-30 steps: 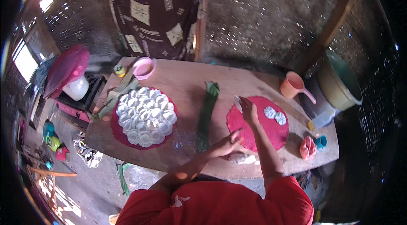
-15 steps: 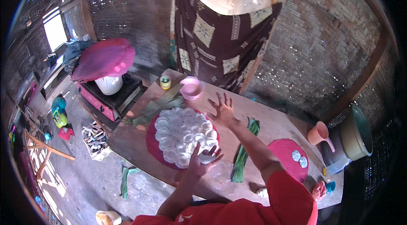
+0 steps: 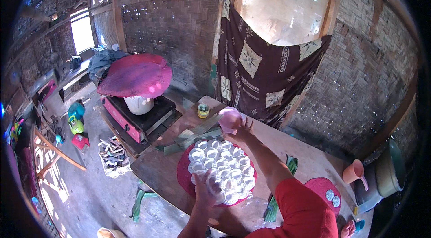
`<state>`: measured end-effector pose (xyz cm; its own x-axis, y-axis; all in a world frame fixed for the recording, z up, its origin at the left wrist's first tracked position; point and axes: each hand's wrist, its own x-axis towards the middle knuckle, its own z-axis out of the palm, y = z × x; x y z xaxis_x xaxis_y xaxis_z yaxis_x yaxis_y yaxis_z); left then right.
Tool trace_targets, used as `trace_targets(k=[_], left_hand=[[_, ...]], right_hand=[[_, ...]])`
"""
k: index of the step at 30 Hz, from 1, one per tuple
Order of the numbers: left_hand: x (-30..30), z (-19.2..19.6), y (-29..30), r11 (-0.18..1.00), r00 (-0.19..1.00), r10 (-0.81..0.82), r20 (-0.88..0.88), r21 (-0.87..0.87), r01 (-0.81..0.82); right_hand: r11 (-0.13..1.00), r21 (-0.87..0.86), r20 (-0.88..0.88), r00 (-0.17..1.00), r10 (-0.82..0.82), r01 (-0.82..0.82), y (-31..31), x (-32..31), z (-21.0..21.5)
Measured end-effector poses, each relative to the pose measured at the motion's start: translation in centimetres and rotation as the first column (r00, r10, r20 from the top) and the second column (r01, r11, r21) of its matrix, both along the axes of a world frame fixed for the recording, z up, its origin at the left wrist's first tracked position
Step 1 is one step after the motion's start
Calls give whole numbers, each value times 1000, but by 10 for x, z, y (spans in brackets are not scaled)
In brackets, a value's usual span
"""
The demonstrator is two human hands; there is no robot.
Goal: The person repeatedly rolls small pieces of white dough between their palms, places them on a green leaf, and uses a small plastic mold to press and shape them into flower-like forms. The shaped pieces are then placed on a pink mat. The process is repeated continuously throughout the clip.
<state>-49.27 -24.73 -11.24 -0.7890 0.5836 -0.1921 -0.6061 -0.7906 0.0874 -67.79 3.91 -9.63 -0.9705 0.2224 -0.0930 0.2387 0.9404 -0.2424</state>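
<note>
Spreading the right hand (image 3: 242,132) at one pink bowl (image 3: 229,119), far left on the counter (image 3: 310,152) (cannot tell whether gripping). Curving the left hand (image 3: 205,188) over white cups (image 3: 220,161), too overlapped to count, on the left red mat (image 3: 182,174); cannot tell if grasping any. Counting two white discs (image 3: 330,194) at right, and one green leaf strip (image 3: 271,211), partly hidden behind the right arm (image 3: 271,164).

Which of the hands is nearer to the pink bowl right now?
Right. The right hand is at the near-right side of the pink bowl; the left hand is farther off, over the near side of the white round pieces.
</note>
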Motion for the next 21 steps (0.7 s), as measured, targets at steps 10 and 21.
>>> trace_targets(k=[10, 21], left_hand=[[-42, 35, 30, 999, 975, 4, -224, -33, -12], [-78, 10, 55, 818, 899, -63, -434, 493, 295]], right_hand=[[986, 30, -7, 986, 164, -164, 7, 6, 11], [870, 206, -528, 697, 485, -449, -73, 155, 85]])
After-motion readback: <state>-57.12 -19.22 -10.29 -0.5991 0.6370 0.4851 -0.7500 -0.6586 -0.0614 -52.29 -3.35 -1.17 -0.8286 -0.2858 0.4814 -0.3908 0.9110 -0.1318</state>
